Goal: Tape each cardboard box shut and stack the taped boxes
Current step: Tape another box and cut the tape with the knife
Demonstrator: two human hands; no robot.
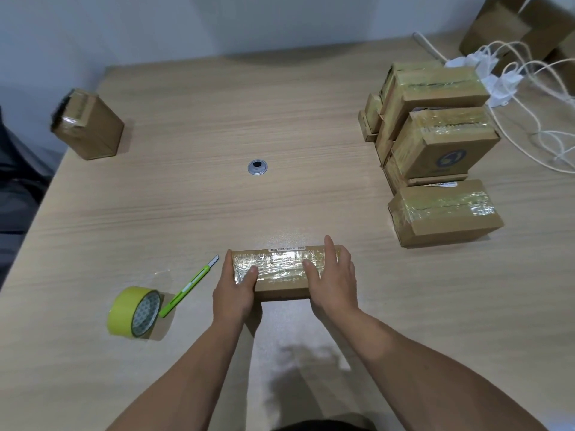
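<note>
Two bare hands meet on one cardboard box (280,275) at six o'clock on the table (202,213), nearest the person. The left hand (235,287) grips the box's left end, thumb on top and fingers wrapped around the side. The right hand (331,281) lies flat over the right end, fingers straight and reaching the far edge. The box lies long side toward the person. Shiny clear tape covers its top, and a small white label runs along its far edge.

One roll of yellow tape (133,312) stands on edge at seven o'clock, just left of the hands. One green utility knife (186,287) lies between the roll and the box, its handle end touching the roll and its blade end pointing toward one o'clock, close to the left hand.

One lone taped box (93,129) stands upright at ten o'clock, near the table's left edge.

A cluster of taped boxes (435,144) sits at three o'clock. Three broad tops show plainly, the middle one printed with a round blue logo. Smaller boxes are wedged behind on its left, overlapping too much to count.

One round metal grommet (257,167) marks the table's centre.

At two o'clock, white plugs and tangled white cables (513,88) trail over the table, touching the cluster's far end. Plain brown boxes (510,29) sit beyond them at the frame's corner; their number is unclear.
</note>
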